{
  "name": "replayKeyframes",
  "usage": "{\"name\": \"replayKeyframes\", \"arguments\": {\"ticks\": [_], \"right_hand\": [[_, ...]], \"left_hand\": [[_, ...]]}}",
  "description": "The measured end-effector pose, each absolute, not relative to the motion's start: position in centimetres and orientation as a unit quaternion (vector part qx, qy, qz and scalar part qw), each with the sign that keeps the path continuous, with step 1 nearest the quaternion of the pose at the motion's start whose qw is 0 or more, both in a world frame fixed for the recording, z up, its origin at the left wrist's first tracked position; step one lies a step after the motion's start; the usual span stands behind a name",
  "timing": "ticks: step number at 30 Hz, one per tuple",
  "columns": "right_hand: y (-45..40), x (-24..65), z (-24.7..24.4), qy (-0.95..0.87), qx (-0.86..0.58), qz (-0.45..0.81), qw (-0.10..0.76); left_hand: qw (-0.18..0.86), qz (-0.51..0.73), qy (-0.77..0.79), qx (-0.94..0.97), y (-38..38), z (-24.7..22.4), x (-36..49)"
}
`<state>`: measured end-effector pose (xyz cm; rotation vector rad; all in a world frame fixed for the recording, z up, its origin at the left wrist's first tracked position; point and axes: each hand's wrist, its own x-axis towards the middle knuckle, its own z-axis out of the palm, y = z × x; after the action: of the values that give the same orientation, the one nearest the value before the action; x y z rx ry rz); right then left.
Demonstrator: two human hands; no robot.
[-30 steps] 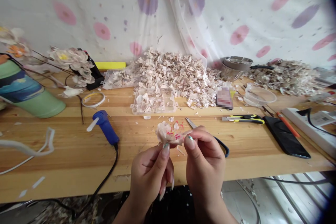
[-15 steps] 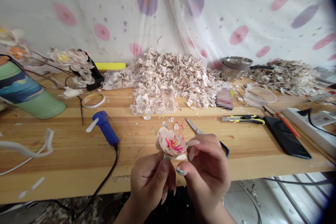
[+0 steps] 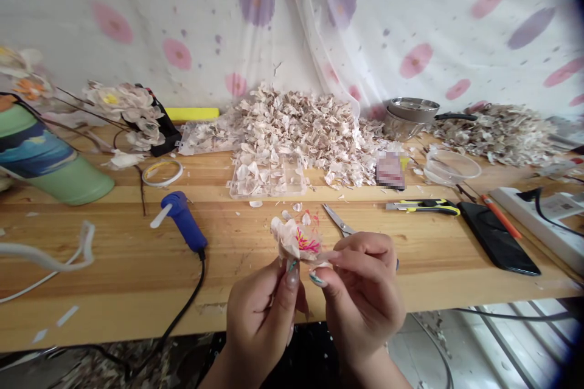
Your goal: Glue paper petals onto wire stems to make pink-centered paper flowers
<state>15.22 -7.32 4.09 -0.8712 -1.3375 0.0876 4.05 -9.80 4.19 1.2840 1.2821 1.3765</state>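
A handmade flower (image 3: pixel 287 238) with pale petals and a pink and yellow centre is held up over the table's front edge. My left hand (image 3: pixel 262 310) is closed round its base from below, thumb pressed against the underside. At the flower's right edge, my right hand (image 3: pixel 365 292) pinches a pale petal (image 3: pixel 320 260) between thumb and fingers; whether that petal is fixed to the flower I cannot tell. Scissors (image 3: pixel 336 220) lie behind my right hand, which covers most of their handles. Several loose petals (image 3: pixel 297 207) rest just beyond the flower.
A blue glue gun (image 3: pixel 185 222) with its black cord lies to the left, near a green bottle (image 3: pixel 68 170). Behind are a petal heap (image 3: pixel 296 121) and a clear divided box (image 3: pixel 292 179). A yellow cutter (image 3: pixel 424 206), phone (image 3: pixel 497 237) and power strip (image 3: pixel 533 225) sit right.
The flower has turned and tilted, so its centre now faces more to the right. My right thumb and fingers have come closer together at its right edge.
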Motion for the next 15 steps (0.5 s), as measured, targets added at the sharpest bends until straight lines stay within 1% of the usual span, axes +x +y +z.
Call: {"name": "replayKeyframes", "arguments": {"ticks": [10,15], "right_hand": [[-7.24,15.36,3.87,-0.608,-0.379,-0.041,0.697],[-7.26,15.41,4.17,-0.614,-0.38,-0.003,0.692]], "left_hand": [[0.446,0.538,0.514,0.497,-9.82,4.53,4.12],[0.44,0.541,0.514,0.499,-9.82,4.71,4.14]]}}
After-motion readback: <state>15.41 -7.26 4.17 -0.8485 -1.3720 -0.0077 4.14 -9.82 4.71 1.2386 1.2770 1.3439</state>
